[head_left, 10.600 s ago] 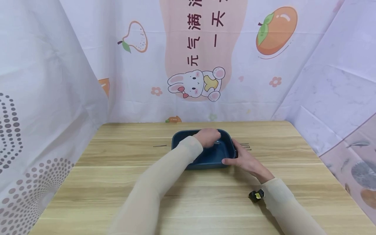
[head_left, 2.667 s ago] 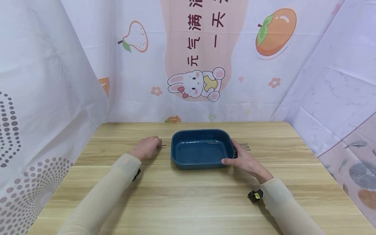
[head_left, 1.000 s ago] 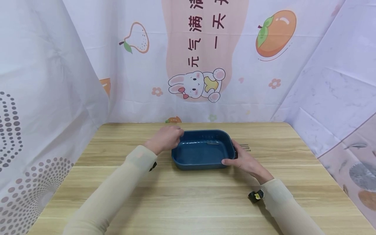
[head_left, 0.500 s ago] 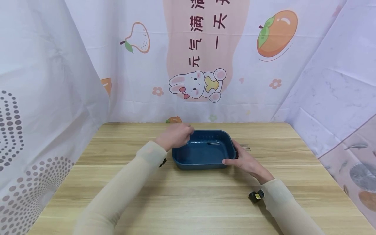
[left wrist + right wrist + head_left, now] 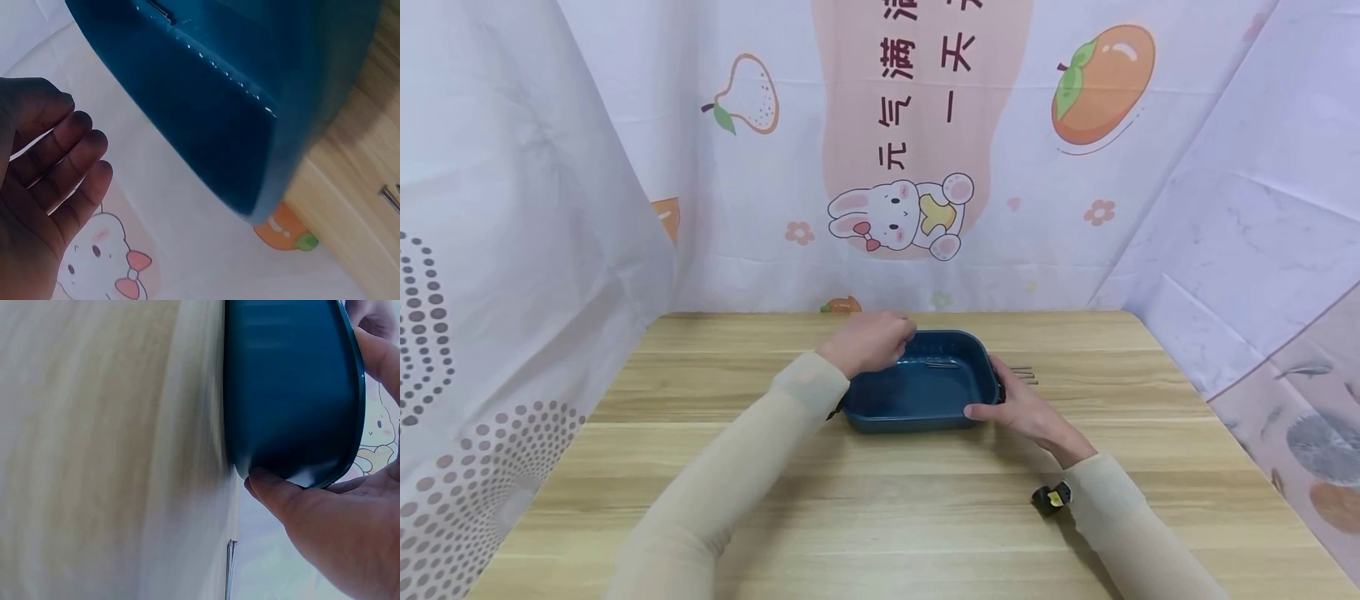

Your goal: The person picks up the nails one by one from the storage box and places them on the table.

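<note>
A deep blue baking dish (image 5: 917, 423) stands on the table, with thin metal nails (image 5: 943, 364) lying inside near its far wall. My left hand (image 5: 871, 340) is above the dish's far left part. In the left wrist view its fingers (image 5: 81, 187) bend loosely and no object shows between them. My right hand (image 5: 1026, 408) grips the dish's right end, thumb on the near side and fingers round the far side. Two nails (image 5: 390, 199) lie on the table left of the dish; my left arm hides them in the head view.
Several nails (image 5: 1024, 375) lie on the wooden table (image 5: 925, 517) just right of the dish, beside my right hand. A printed cloth (image 5: 760, 192) hangs along the table's back edge. Black wrist cameras, one plainly visible (image 5: 1048, 500), sit at my cuffs.
My left hand was in the dish, then beside nails to its left, where one more nail shows than at first. It has since moved right, over the dish. The right hand keeps its grip.
</note>
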The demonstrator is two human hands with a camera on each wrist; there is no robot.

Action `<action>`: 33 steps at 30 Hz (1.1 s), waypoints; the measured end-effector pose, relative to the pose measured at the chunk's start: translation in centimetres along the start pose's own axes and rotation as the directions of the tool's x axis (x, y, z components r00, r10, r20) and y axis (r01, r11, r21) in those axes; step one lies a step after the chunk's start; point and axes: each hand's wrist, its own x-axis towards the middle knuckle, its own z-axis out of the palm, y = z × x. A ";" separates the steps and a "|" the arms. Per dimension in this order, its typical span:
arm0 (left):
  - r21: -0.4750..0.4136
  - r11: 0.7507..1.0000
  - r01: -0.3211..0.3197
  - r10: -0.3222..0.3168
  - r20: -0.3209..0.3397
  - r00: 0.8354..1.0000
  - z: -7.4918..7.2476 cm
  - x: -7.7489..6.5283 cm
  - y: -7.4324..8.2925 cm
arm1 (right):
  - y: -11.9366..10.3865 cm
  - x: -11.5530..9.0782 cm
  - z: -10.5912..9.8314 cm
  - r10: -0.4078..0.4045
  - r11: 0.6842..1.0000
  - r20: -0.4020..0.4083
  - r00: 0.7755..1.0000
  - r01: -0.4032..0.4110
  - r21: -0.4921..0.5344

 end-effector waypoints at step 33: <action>0.022 0.997 -0.077 0.074 0.101 0.992 3.1 6.1 2.0 | 0.1 0.2 0.0 -0.002 0.999 -0.008 1.000 0.001 -0.037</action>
